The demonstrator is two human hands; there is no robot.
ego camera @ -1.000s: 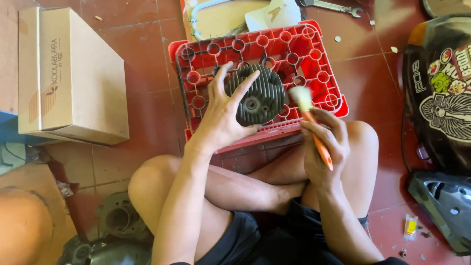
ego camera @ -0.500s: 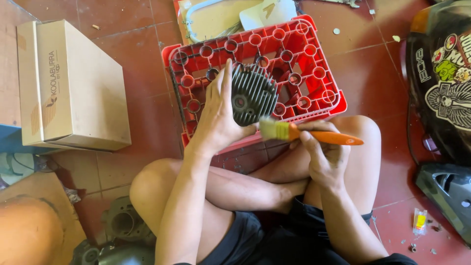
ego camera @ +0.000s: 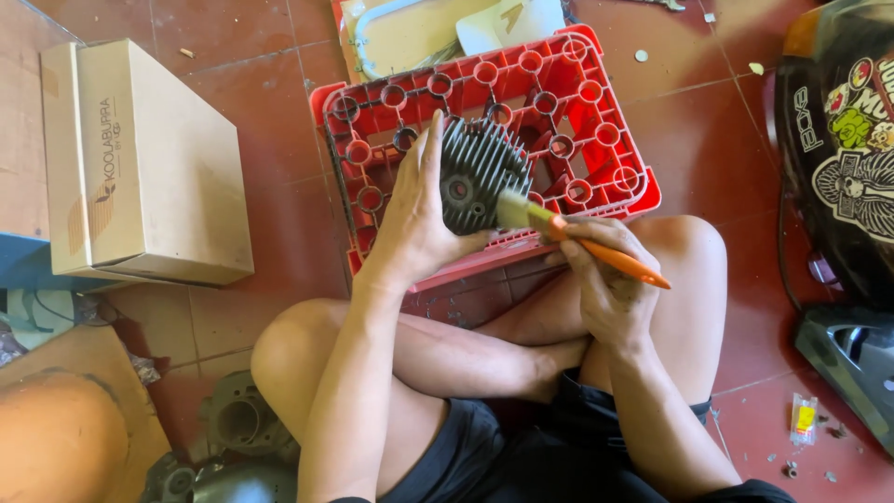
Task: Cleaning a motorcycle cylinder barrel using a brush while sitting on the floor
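Observation:
My left hand (ego camera: 417, 219) grips a dark finned metal engine part (ego camera: 477, 169), holding it tilted on edge over an upturned red plastic crate (ego camera: 596, 112). My right hand (ego camera: 605, 279) holds a paintbrush with an orange handle (ego camera: 610, 259). Its pale bristles touch the lower right face of the finned part. I sit cross-legged on the floor, knees on either side of the crate's near edge.
A closed cardboard box (ego camera: 149, 168) lies on the red tiled floor at left. A black motorcycle body panel with stickers (ego camera: 843, 149) is at right. Grey metal engine parts (ego camera: 237, 428) rest by my left knee. A pale tray (ego camera: 419, 33) sits beyond the crate.
My right hand swung the brush from pointing up beside the finned part to lying sideways, bristles now against its face. My left hand has turned the part more on edge.

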